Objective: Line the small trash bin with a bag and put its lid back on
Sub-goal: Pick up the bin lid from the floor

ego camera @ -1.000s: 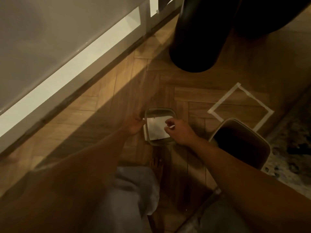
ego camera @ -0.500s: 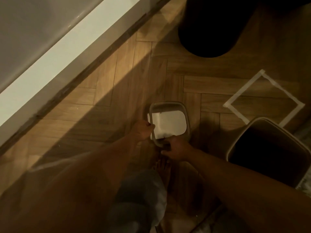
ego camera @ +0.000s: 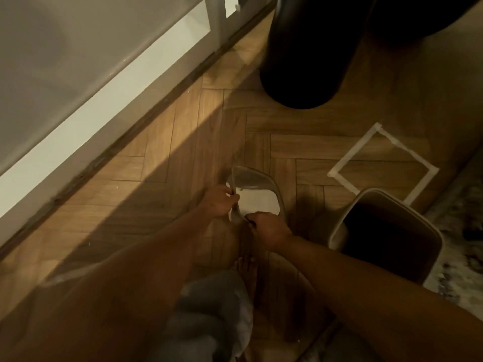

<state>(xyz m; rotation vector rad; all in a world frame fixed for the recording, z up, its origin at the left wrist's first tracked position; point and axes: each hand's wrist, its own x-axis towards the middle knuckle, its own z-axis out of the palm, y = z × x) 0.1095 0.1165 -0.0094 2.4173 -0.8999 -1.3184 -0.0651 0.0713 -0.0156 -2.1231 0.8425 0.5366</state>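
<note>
The beige lid (ego camera: 257, 176) of the small bin is on the wooden floor in front of me, its left side tilted up. A flat white surface (ego camera: 257, 202) shows inside its frame; whether it is a flap or a folded bag is unclear. My left hand (ego camera: 217, 202) grips the lid's left edge. My right hand (ego camera: 269, 228) holds its near edge. The small beige bin (ego camera: 341, 228) stands open to the right of the lid, dark inside, with no bag visible in it.
A tall black cylinder (ego camera: 305, 61) stands on the floor beyond the lid. A square of white tape (ego camera: 342, 178) marks the floor behind the bin. A patterned rug (ego camera: 465, 231) lies at the right. A white baseboard (ego camera: 104, 113) runs along the left. My bare foot (ego camera: 248, 273) is just below the lid.
My right hand left the white surface and took the lid's near edge. My left hand closed on the left edge, which has risen off the floor.
</note>
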